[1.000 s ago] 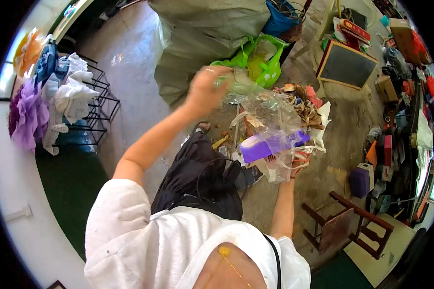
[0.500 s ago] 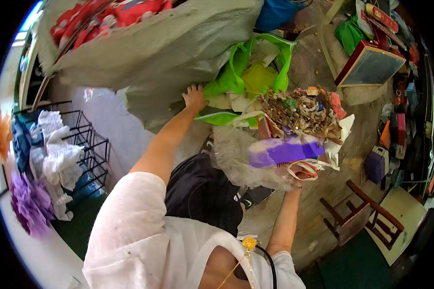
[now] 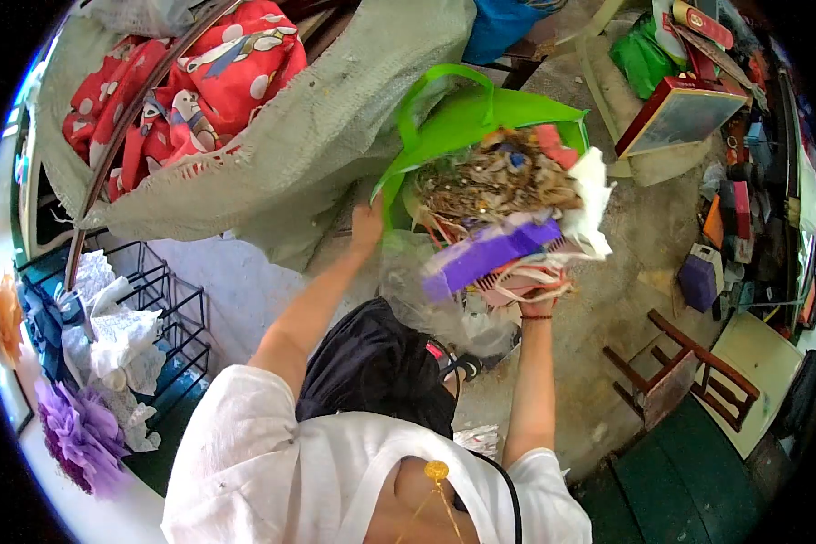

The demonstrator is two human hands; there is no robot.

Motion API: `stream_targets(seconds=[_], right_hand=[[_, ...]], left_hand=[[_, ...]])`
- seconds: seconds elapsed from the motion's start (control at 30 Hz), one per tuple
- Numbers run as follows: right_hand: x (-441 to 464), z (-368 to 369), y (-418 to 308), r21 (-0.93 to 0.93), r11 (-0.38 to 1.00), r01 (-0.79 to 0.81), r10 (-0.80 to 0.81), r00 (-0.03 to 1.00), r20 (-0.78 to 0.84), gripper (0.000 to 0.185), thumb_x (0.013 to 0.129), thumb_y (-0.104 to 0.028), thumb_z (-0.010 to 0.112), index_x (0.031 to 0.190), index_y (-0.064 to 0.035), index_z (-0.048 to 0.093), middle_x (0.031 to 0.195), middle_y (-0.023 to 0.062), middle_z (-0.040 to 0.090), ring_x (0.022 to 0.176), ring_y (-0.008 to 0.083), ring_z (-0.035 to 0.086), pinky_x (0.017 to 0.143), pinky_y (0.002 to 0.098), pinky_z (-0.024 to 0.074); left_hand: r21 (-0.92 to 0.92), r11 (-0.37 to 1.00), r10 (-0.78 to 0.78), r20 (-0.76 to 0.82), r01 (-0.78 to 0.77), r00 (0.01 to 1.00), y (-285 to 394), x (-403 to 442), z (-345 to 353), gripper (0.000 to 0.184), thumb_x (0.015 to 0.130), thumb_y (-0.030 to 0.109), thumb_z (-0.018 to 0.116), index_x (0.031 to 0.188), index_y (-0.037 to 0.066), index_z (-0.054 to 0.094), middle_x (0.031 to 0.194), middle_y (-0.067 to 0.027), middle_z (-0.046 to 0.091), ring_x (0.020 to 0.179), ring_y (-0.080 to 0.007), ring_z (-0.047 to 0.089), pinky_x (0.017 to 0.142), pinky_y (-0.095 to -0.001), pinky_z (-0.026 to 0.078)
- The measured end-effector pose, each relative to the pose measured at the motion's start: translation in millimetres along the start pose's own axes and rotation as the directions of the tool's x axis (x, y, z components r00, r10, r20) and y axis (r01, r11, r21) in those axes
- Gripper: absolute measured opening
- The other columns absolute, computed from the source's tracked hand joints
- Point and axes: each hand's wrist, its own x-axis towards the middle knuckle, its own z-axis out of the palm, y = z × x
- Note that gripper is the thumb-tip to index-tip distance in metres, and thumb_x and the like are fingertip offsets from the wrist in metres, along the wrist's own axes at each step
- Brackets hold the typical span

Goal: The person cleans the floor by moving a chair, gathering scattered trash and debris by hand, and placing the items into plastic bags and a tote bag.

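Observation:
My left hand is at the near-left edge of a bright green bag, closed on its rim with most fingers hidden. The bag's loop handle stands up at the back. My right hand holds a bundle of scraps from below, its fingers mostly covered. In the bundle are a heap of dry brown debris, a long purple box, a crumpled white sheet and pale straps. Clear plastic film hangs at its left. The debris lies against the bag's mouth.
A large grey woven sack with red patterned cloth fills the upper left. A black wire rack with white lace stands left. A small wooden chair, a framed board and a purple-and-white box are on the right.
My right hand has moved the bundle left and up toward the green bag. My left hand has gone from lying spread on the sack to the bag's edge, which is now raised.

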Motion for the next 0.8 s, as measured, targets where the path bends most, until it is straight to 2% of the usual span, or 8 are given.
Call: stream_targets(seconds=[0.13,0.23,0.43,0.53,0.6,0.63,0.73,0.8], right_hand=[[15,107,7,-0.252,0.936,-0.245,0.172,0.945,-0.277,0.039,0.080,-0.043,0.045,0.097,-0.0087,0.054,0.092,0.0067,0.056,0.084,0.0201,0.053,0.071,0.0353,0.0473],[71,91,35,-0.411,0.843,-0.347,0.145,0.882,-0.449,0.036,0.076,-0.040,0.052,0.095,-0.0093,0.055,0.093,0.0061,0.055,0.082,0.0195,0.052,0.069,0.0336,0.0458],[114,148,52,-0.600,0.696,-0.395,-0.016,0.827,-0.562,0.041,0.071,-0.037,0.057,0.100,-0.0080,0.054,0.100,0.0067,0.053,0.093,0.0204,0.048,0.077,0.0349,0.0398],[110,154,44,-0.619,0.713,-0.330,-0.095,0.829,-0.552,0.055,0.069,-0.038,0.059,0.109,-0.0006,0.051,0.105,0.0117,0.052,0.092,0.0214,0.050,0.077,0.0307,0.0381],[89,194,37,-0.713,0.628,-0.311,-0.184,0.832,-0.524,0.057,0.067,-0.041,0.059,0.105,0.0009,0.054,0.101,0.0137,0.054,0.090,0.0226,0.051,0.077,0.0313,0.0388],[81,214,41,-0.896,0.314,-0.314,-0.330,0.849,-0.413,0.057,0.068,-0.046,0.055,0.100,0.0021,0.056,0.096,0.0172,0.056,0.087,0.0247,0.053,0.075,0.0325,0.0398],[106,179,56,-0.835,0.328,-0.442,-0.287,0.795,-0.534,0.060,0.070,-0.049,0.049,0.098,0.0026,0.056,0.098,0.0205,0.055,0.090,0.0281,0.053,0.075,0.0343,0.0403],[112,173,61,-0.816,0.292,-0.498,-0.281,0.771,-0.571,0.061,0.071,-0.051,0.046,0.098,0.0027,0.057,0.101,0.0220,0.055,0.093,0.0299,0.053,0.075,0.0353,0.0404]], left_hand=[[-0.065,0.987,-0.146,0.038,0.148,0.989,26,-12,4,0.060,0.082,0.040,0.045,0.052,-0.011,0.037,0.044,-0.0208,0.033,0.040,-0.0295,0.031,0.045,-0.0433,0.026],[-0.057,0.995,-0.085,-0.039,0.083,0.996,29,-16,4,0.060,0.083,0.040,0.042,0.052,-0.011,0.040,0.044,-0.0230,0.037,0.042,-0.0369,0.035,0.047,-0.0447,0.028],[0.095,0.931,0.363,-0.126,-0.353,0.923,19,-8,-6,0.057,0.085,0.036,0.039,0.056,-0.013,0.047,0.048,-0.0276,0.041,0.045,-0.0391,0.043,0.047,-0.0446,0.031],[0.207,0.949,0.220,0.104,-0.237,0.970,13,7,-10,0.047,0.086,0.035,0.038,0.085,-0.009,0.053,0.056,-0.0205,0.047,0.049,-0.0301,0.044,0.046,-0.0398,0.032],[0.199,0.976,-0.109,0.109,0.086,0.988,35,8,-16,0.050,0.086,0.031,0.038,0.062,-0.012,0.051,0.051,-0.0275,0.044,0.049,-0.0378,0.046,0.047,-0.0437,0.033],[0.203,0.975,-0.112,0.113,0.087,0.987,28,9,-12,0.050,0.086,0.031,0.038,0.062,-0.012,0.051,0.051,-0.0275,0.044,0.049,-0.0378,0.046,0.047,-0.0437,0.033],[0.311,0.945,0.081,0.085,-0.104,0.993,12,2,-3,0.044,0.084,0.033,0.041,0.081,-0.010,0.052,0.061,-0.0249,0.051,0.054,-0.0387,0.048,0.049,-0.0439,0.037],[0.161,0.969,-0.228,0.286,0.188,0.931,29,-16,-5,0.051,0.079,0.036,0.049,0.107,-0.006,0.041,0.088,-0.0260,0.051,0.073,-0.0396,0.050,0.062,-0.0442,0.041]])
